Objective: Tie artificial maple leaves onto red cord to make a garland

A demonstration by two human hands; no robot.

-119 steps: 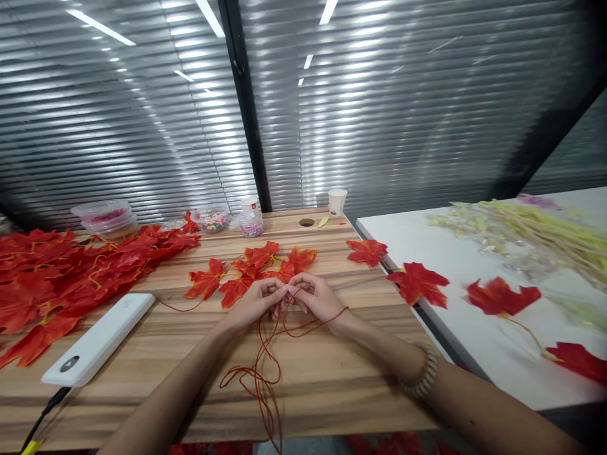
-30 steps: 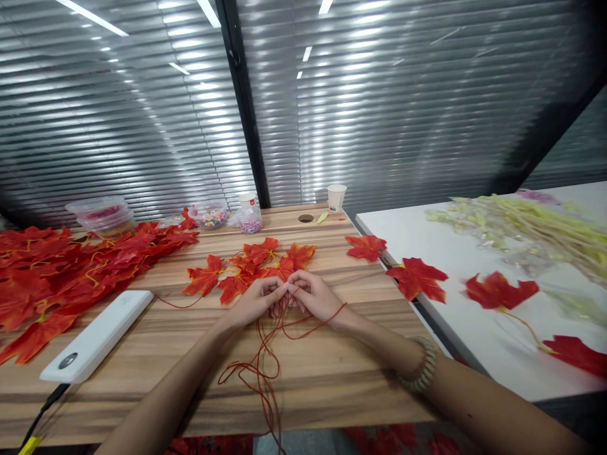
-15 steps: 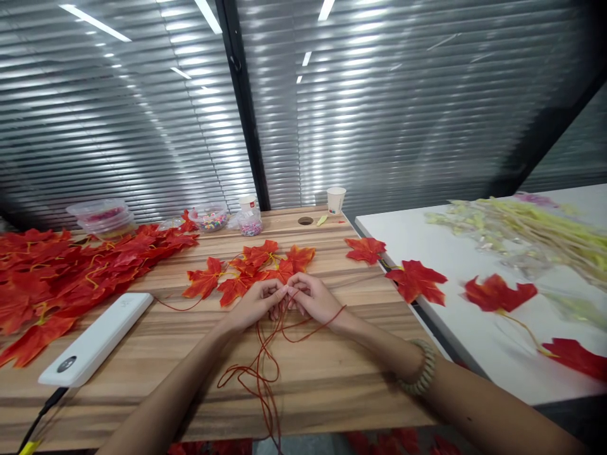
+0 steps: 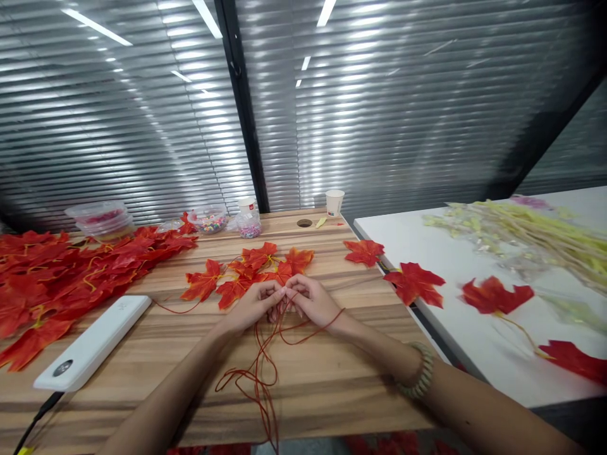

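Both hands' fingers [image 4: 279, 294] pinch red cord [image 4: 258, 373] btwn them, w/ leaves [image 4: 246, 273] just beyond.

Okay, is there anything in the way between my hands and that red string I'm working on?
Nothing visible. The left hand and right hand meet fingertip to fingertip and both already pinch the red string, which trails toward the near edge of the wooden table. The strung maple leaves lie just beyond the fingers.

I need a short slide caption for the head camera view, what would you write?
Both hands, left hand and right hand, pinch a red string beside red leaves on a wooden table.
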